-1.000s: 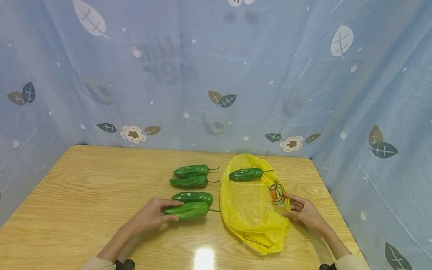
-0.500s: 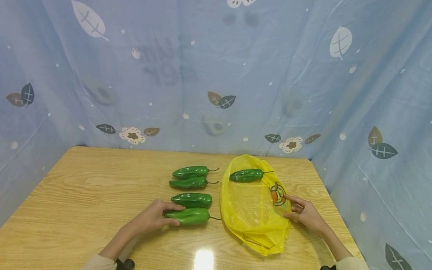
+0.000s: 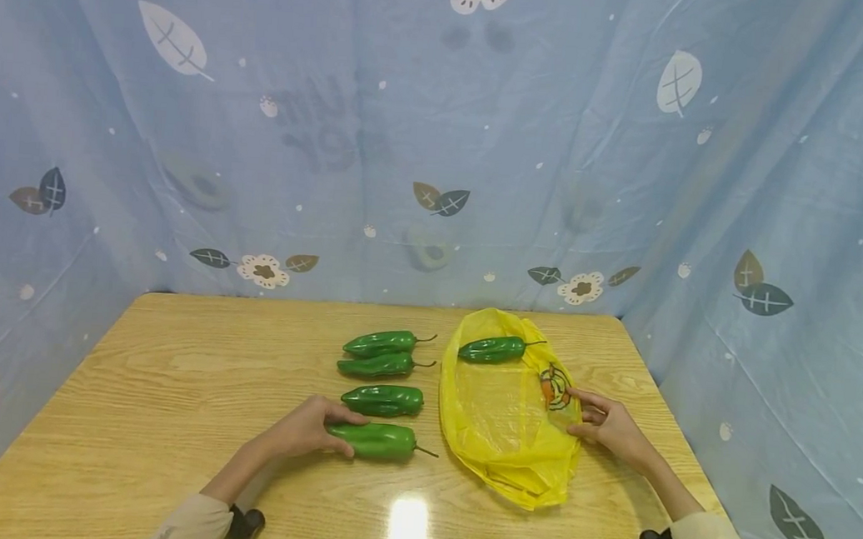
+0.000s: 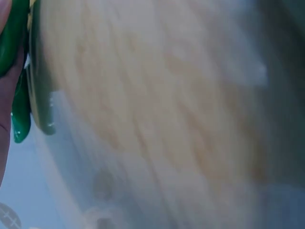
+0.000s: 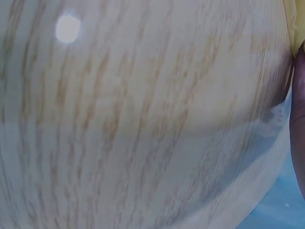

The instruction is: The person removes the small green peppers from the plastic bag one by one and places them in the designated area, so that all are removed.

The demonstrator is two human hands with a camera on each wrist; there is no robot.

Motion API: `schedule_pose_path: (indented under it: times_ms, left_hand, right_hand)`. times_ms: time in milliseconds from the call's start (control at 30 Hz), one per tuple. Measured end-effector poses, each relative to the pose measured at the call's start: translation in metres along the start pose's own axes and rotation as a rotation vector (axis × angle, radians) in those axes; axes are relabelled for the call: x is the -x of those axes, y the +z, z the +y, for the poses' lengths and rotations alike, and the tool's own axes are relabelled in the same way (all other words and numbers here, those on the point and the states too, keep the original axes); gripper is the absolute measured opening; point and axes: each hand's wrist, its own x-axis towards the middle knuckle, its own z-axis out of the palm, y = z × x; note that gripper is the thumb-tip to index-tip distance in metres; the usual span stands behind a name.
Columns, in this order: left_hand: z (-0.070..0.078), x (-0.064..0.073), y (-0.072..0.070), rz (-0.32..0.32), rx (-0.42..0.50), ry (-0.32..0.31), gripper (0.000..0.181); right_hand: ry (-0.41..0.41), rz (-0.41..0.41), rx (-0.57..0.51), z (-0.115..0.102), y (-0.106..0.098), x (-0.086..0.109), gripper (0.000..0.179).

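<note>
In the head view my left hand [image 3: 309, 426] grips the blunt left end of the nearest green chili pepper [image 3: 383, 441], thumb on the near side and fingers over the far side. Its stem points right, toward the yellow plastic bag [image 3: 500, 404]. Part of a green pepper [image 4: 10, 36] also shows beside my fingers in the left wrist view. My right hand [image 3: 607, 424] holds the bag's right edge between thumb and fingers, near the printed logo. One pepper [image 3: 493, 349] lies in the far part of the bag's open mouth.
Just beyond the held pepper lies another green pepper [image 3: 383, 400]. Farther back two more, a lower pepper [image 3: 376, 364] and an upper pepper [image 3: 379, 343], lie side by side. The wooden table [image 3: 191, 370] ends at a blue patterned curtain [image 3: 297, 151].
My left hand has drawn the nearest pepper a little toward me, opening a gap between it and the pepper behind. My right hand and the bag have stayed in place.
</note>
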Motion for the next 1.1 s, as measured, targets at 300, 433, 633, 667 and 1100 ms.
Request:
schedule_pose_path:
  times_ms: [300, 433, 633, 667, 1100]
  left_hand:
    - [0.0, -0.002, 0.0, -0.042, -0.005, -0.032, 0.051]
    - [0.004, -0.005, -0.001, -0.052, -0.077, -0.016, 0.052]
    - [0.009, -0.005, -0.004, -0.06, -0.109, -0.006, 0.055]
    - [0.01, -0.005, -0.004, -0.059, -0.104, -0.004, 0.056]
    - [0.02, -0.003, -0.018, -0.05, 0.04, -0.05, 0.053]
  right_hand:
    - [-0.018, 0.006, 0.009, -0.001, 0.0, 0.001, 0.068]
    - [-0.004, 0.02, 0.017, -0.002, 0.0, 0.001, 0.068]
    - [-0.007, 0.018, 0.021, -0.003, 0.0, 0.002, 0.068]
    - [-0.01, 0.013, 0.021, -0.003, 0.0, 0.001, 0.067]
    - [-0.02, 0.004, 0.017, -0.002, 0.0, 0.001, 0.068]
